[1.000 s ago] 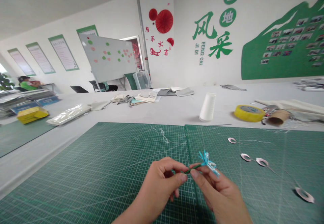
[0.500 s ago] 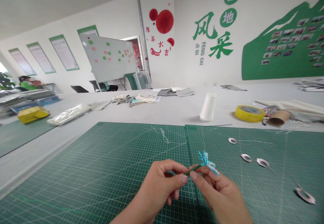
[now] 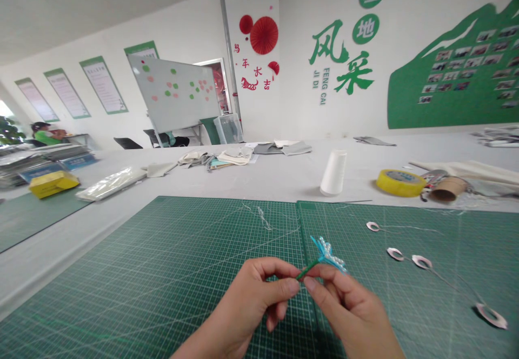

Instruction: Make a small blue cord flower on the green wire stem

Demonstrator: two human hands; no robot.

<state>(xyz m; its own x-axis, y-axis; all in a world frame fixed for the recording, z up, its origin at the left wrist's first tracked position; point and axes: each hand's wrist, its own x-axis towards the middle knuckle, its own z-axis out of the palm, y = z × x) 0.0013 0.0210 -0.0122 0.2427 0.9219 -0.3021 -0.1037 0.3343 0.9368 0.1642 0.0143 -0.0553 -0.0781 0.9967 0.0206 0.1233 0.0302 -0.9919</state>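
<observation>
Between my two hands is a small craft flower (image 3: 326, 255) with blue petals, white bead-like dots and a thin green stem (image 3: 307, 270). My left hand (image 3: 263, 291) pinches the lower end of the stem between thumb and forefinger. Close beside it, my right hand (image 3: 344, 302) closes thumb and fingers on the stem just under the blue head. The flower leans up and to the right. Both hands are above the green cutting mats (image 3: 194, 251), near the seam where the two mats meet.
On the right mat lie several pale oval rings (image 3: 422, 262) with thin wires or threads. Behind the mats stand a white thread cone (image 3: 334, 172), a yellow tape roll (image 3: 400, 182) and a cardboard tube (image 3: 447, 188). Loose thread (image 3: 263, 218) lies on the left mat. A yellow box (image 3: 53, 184) sits far left.
The flower has turned in my fingers: its white beads now show more, and the stem looks straighter and steeper. My hands have stayed almost in place.
</observation>
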